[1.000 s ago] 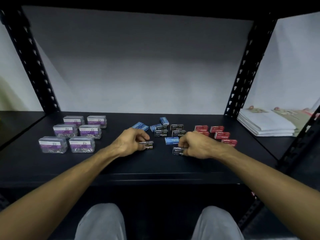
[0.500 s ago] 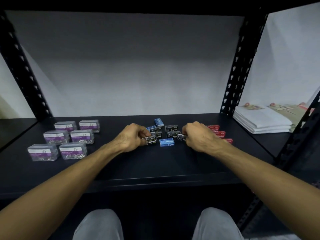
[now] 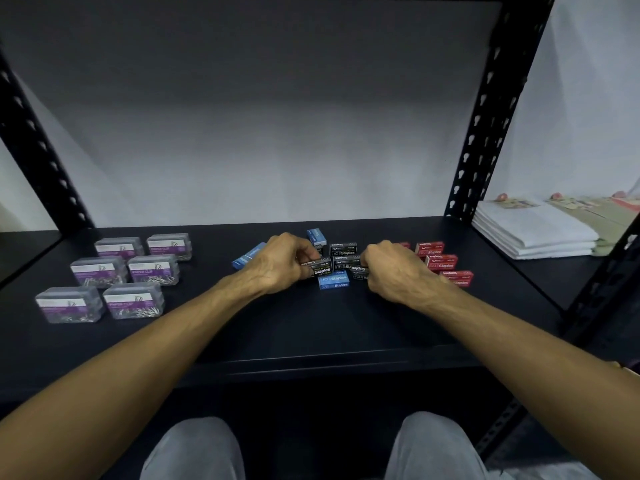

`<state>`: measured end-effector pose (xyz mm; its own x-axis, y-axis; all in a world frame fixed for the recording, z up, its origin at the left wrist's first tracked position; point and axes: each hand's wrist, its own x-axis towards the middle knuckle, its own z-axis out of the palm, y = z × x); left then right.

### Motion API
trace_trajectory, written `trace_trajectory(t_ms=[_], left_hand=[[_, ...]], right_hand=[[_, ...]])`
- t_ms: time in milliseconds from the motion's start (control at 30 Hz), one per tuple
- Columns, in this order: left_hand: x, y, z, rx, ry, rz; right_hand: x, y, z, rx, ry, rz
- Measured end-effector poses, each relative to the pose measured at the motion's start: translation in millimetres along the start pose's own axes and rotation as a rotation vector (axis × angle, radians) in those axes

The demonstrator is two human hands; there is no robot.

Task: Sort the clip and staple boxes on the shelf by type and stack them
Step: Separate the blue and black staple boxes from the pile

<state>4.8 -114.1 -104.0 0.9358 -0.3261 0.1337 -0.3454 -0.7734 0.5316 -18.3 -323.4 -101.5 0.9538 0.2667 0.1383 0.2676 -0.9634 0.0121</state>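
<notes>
Hands mid-shelf: left hand point(image 3: 280, 268) and right hand point(image 3: 394, 271) each pinch a black box point(image 3: 320, 268); square edges on black boxes point(image 3: 343, 249) before releasing.

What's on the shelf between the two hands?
In the head view, black staple boxes sit between the left hand and the right hand, with a blue staple box in front of them. Each hand holds a black box too.
</notes>
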Motion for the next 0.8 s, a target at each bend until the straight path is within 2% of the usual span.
trace_trajectory(t_ms=[367, 800], left_hand=[[-7.9, -14.5, -7.6, 0.002, 0.031, -0.019], [-11.7, -19.6, -15.2, 0.004, 0.031, -0.030]], right_hand=[[6.7, -13.6, 2.8, 0.008, -0.014, -0.023], [9.5, -31.3, 7.9, 0.197, -0.031, -0.075]])
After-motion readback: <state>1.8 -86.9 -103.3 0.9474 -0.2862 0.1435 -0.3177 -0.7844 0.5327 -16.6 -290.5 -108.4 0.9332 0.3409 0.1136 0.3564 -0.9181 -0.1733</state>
